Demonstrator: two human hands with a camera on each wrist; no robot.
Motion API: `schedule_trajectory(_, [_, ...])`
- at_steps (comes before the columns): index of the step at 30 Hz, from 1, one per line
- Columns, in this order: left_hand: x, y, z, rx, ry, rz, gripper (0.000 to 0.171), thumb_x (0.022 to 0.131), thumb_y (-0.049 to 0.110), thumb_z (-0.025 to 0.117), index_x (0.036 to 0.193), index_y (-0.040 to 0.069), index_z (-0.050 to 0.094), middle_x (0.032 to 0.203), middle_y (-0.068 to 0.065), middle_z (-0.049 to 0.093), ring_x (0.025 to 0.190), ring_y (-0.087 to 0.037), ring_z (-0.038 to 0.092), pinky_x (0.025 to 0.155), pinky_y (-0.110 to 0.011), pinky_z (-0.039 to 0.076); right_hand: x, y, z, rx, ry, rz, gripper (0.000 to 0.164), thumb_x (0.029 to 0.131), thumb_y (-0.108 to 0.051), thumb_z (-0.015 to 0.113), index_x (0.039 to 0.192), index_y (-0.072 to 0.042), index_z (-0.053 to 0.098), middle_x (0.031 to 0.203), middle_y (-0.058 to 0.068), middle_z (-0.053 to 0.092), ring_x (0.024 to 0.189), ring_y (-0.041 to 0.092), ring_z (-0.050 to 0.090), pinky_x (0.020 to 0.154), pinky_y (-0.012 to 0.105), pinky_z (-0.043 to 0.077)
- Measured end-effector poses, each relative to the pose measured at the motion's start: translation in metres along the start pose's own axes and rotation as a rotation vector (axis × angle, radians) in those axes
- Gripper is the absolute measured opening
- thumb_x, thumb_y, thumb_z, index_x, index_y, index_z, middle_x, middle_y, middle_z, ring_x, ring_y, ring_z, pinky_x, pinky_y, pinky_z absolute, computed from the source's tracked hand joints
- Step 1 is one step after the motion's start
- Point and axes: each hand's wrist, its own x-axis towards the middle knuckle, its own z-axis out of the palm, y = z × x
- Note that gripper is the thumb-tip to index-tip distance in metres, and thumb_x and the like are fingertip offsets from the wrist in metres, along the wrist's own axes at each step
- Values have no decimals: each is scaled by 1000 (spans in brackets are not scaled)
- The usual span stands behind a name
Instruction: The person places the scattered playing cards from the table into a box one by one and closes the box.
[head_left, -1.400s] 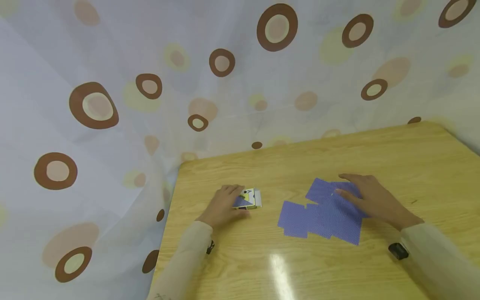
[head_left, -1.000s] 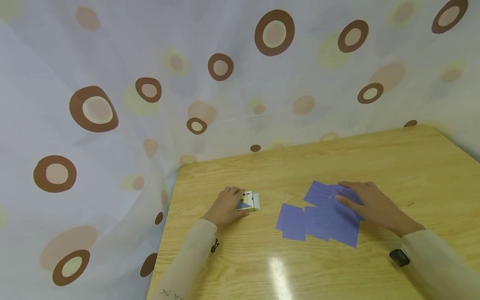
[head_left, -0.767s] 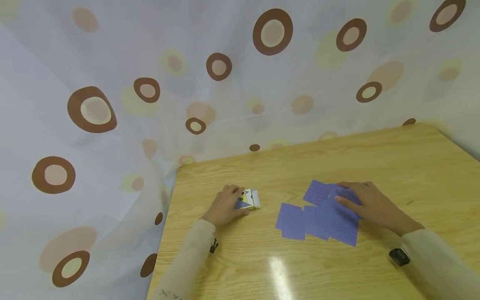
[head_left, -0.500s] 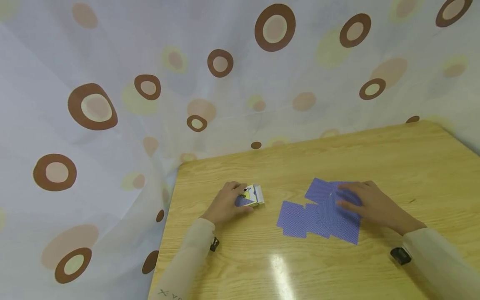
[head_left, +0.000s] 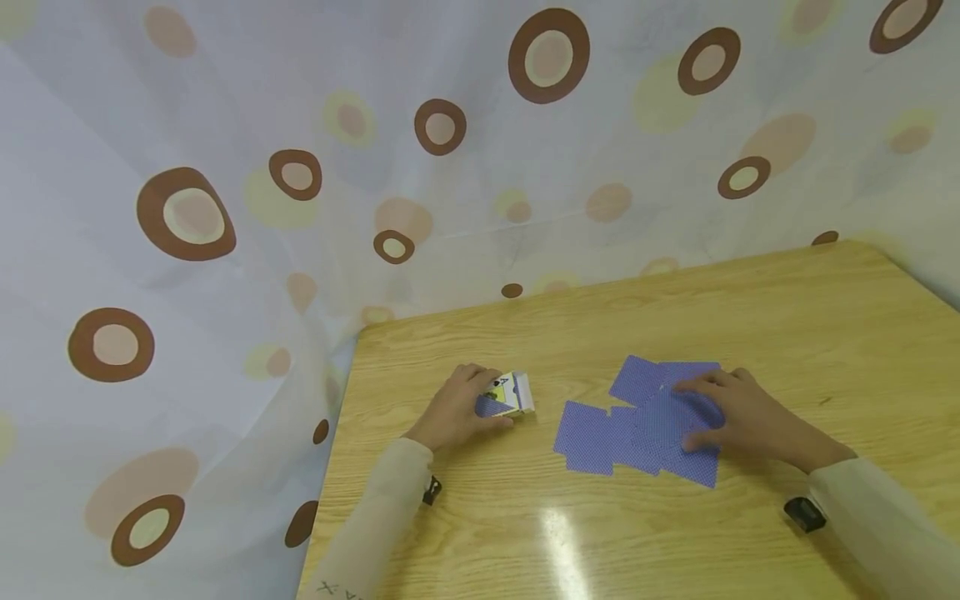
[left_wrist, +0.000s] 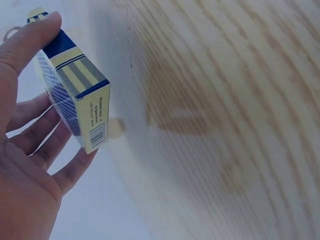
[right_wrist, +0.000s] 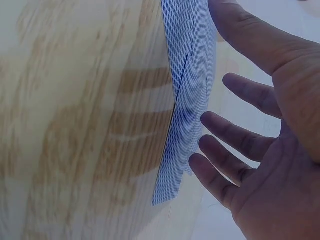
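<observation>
My left hand (head_left: 453, 410) grips a playing card box (head_left: 513, 395) near the table's left end, thumb on the near side and fingers on the far side. In the left wrist view the box (left_wrist: 75, 87) shows a blue and cream edge with a barcode on its end. In the head view an ace is printed on the face and a white flap stands out on the right. My right hand (head_left: 750, 421) is over spread blue-backed playing cards (head_left: 588, 437), thumb apart from the fingers. In the right wrist view its fingers (right_wrist: 245, 140) are loosely bent, with nothing between them.
The wooden table (head_left: 465, 533) carries the cards right of its middle. A pale curtain (head_left: 247, 433) with brown circles hangs along the table's back and left edges. A black strap buckle (head_left: 805, 514) sits at the right wrist.
The left hand has shifted slightly right with the card box, its flap end turning a little. The right thumb has moved nearer the person, widening the gap from the fingers. The cards lie still.
</observation>
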Motion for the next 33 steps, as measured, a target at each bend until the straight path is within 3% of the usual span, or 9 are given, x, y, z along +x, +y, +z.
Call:
schedule_trajectory(8, [2, 6, 2, -16, -23, 10, 80, 90, 47, 80, 153, 11, 46, 144, -7, 48, 124, -19, 46, 100, -36, 47, -1, 0, 0, 6, -16, 8, 85, 73, -54, 88, 139, -7, 62, 129, 24, 56, 114, 51, 47, 88, 65, 46])
schedule_trajectory(16, [1, 5, 8, -80, -31, 5, 84, 93, 48, 73, 159, 13, 38, 132, -7, 42, 108, -18, 42, 85, -29, 47, 3, 2, 4, -44, 30, -98, 78, 76, -51, 86, 141, -14, 62, 129, 23, 56, 112, 49, 50, 83, 62, 50])
schedule_trajectory(20, [1, 4, 13, -110, -69, -1, 88, 95, 55, 67, 161, 9, 32, 139, -9, 40, 110, -17, 44, 90, -31, 48, 7, 4, 9, -82, 46, -152, 75, 76, -50, 86, 138, -16, 64, 136, 22, 56, 116, 53, 49, 87, 65, 48])
schedule_trajectory(25, [1, 5, 15, -166, -94, -2, 90, 98, 64, 57, 161, 8, 27, 144, -10, 39, 113, -17, 47, 98, -37, 47, 10, 5, 14, -127, 79, -214, 74, 75, -48, 87, 135, -12, 66, 137, 18, 57, 112, 48, 52, 84, 60, 51])
schedule_trajectory(33, [-1, 7, 18, -287, -63, -15, 77, 106, 61, 40, 160, 8, 28, 133, -9, 39, 108, -19, 43, 88, -34, 46, 16, 2, 13, -126, 54, -199, 70, 75, -41, 89, 134, -8, 68, 130, 18, 60, 111, 45, 52, 87, 58, 51])
